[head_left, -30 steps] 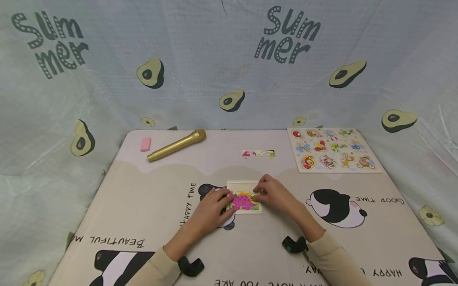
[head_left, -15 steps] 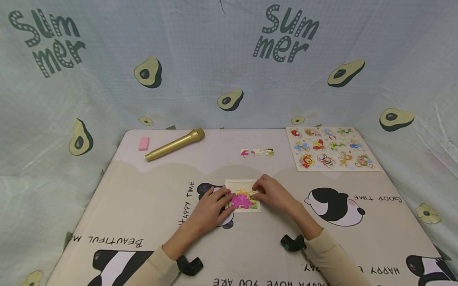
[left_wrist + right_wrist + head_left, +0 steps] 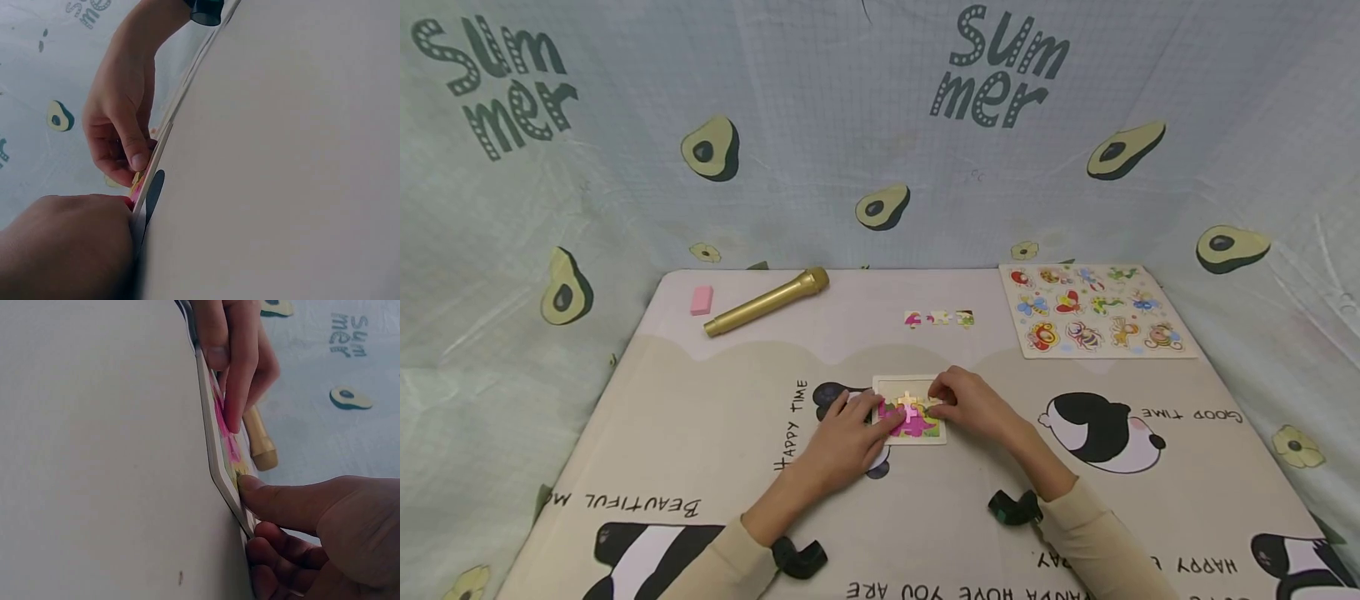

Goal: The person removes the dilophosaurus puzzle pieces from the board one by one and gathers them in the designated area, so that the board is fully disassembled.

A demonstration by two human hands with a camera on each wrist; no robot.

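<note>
A small framed jigsaw puzzle (image 3: 917,431) with a pink dinosaur picture lies on the table in the head view. Its upper strip shows bare tray (image 3: 891,386). My left hand (image 3: 842,442) rests over the left side, one finger stretched onto the pink pieces in the middle. From the right wrist view, that finger (image 3: 236,406) lies along the picture. My right hand (image 3: 973,408) holds the frame's right side. Its thumb (image 3: 265,500) sits on top near a yellow-green piece, and the other fingers curl at the outer edge.
Behind the puzzle lie three loose jigsaw pieces (image 3: 940,318). A gold microphone (image 3: 767,304) and a pink block (image 3: 702,300) are at the back left. An insect-and-animal picture board (image 3: 1097,312) occupies the back right corner. Patterned cloth (image 3: 880,100) hangs behind the table.
One finger of my left hand has slid right, onto the middle of the picture. The yellow and pink pieces there look brighter and more sharply outlined. My right hand keeps its place.
</note>
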